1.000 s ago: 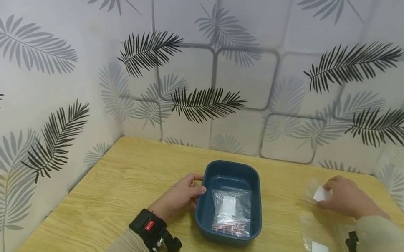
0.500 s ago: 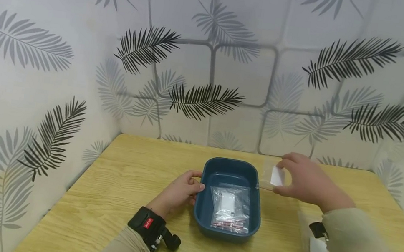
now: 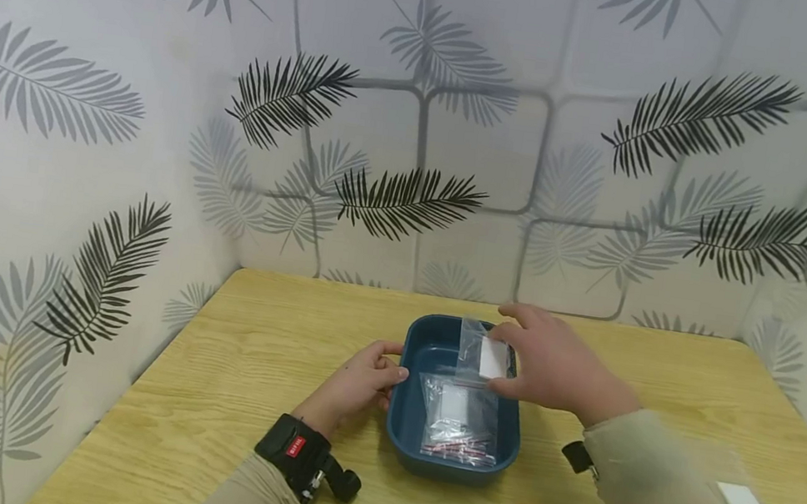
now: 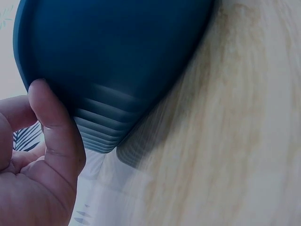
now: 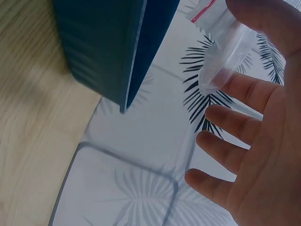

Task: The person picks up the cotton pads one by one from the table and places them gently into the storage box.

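Blue tub (image 3: 450, 471) — left fingers (image 3: 388, 376) hold it; right fingers (image 3: 520, 336) pinch a bag (image 3: 486, 356).

The bin (image 3: 448, 471) is dark blue. The held bag (image 3: 470, 348) is clear, with a red line (image 5: 203, 10) and a white piece (image 3: 494, 359); the bags (image 3: 480, 417) in the bin are clear and red-lined. The table (image 3: 274, 320) is yellowish wood grain. The wall (image 3: 476, 152) is pale with black and grey leaves and grey outlines. The sleeves (image 3: 253, 496) are beige, the wrist strap (image 3: 283, 434) black with a red label (image 3: 295, 446).
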A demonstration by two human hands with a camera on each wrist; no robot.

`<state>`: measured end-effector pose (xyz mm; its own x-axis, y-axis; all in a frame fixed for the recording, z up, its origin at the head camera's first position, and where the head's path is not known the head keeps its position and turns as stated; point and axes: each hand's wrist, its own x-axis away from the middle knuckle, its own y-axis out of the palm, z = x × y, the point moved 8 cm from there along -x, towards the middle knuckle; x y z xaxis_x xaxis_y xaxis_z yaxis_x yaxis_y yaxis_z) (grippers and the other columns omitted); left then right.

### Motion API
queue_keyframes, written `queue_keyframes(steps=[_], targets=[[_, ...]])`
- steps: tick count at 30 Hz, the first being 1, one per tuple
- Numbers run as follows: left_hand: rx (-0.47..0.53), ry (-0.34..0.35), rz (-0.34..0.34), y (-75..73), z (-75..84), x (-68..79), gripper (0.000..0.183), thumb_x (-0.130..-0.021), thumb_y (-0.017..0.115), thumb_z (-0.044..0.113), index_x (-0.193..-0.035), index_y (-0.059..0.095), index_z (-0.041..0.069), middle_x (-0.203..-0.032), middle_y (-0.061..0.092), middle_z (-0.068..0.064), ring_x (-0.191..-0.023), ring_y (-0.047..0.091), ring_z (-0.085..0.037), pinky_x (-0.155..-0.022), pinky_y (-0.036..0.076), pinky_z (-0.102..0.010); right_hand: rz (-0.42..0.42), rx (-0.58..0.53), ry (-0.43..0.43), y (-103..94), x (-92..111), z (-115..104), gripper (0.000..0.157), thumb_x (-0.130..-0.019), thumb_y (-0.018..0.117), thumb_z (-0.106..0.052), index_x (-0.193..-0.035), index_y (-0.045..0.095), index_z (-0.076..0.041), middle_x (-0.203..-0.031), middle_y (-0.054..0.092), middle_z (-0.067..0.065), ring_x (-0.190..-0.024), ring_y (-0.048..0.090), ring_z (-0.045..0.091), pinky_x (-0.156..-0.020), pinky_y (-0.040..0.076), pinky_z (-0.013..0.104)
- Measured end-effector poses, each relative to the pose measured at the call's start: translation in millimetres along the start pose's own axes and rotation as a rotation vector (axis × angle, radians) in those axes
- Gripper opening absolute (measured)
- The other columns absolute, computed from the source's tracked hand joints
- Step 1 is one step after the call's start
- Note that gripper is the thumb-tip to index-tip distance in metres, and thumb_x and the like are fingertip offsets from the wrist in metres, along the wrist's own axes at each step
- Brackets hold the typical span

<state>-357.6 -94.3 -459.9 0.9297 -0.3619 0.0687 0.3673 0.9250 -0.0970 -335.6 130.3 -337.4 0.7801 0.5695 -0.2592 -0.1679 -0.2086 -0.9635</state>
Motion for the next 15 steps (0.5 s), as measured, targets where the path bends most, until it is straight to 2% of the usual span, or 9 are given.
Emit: queue_keyframes(steps=[5,15], targets=[[-0.004,-0.008,0.010,0.6,-2.1,-1.0,0.049,-0.103,0.060,0.017,-0.147,0.043,0.006,-0.098,0.062,-0.016,-0.073,0.060,-0.019,-0.062,0.053,-0.029,-0.006,0.008,-0.009,9.5,-6.1,-11.7,0.059,-0.077,0.084,-0.049,-0.123,0.070,-0.014,-0.146,0.048,0.017,-0.132,0.047,0.040,-0.104,0.040,0.060],[-0.010,-0.001,0.002,0.2,-1.0,-0.2,0.048,-0.103,0.059,0.016,-0.147,0.042,0.005,-0.098,0.061,-0.015,-0.073,0.059,-0.018,-0.062,0.053,-0.029,-0.074,0.051,0.000,25.9,-14.6,-28.1,0.063,-0.078,0.081,-0.055,-0.126,0.069,-0.016,-0.150,0.046,0.013,-0.139,0.039,0.037,-0.107,0.036,0.060]])
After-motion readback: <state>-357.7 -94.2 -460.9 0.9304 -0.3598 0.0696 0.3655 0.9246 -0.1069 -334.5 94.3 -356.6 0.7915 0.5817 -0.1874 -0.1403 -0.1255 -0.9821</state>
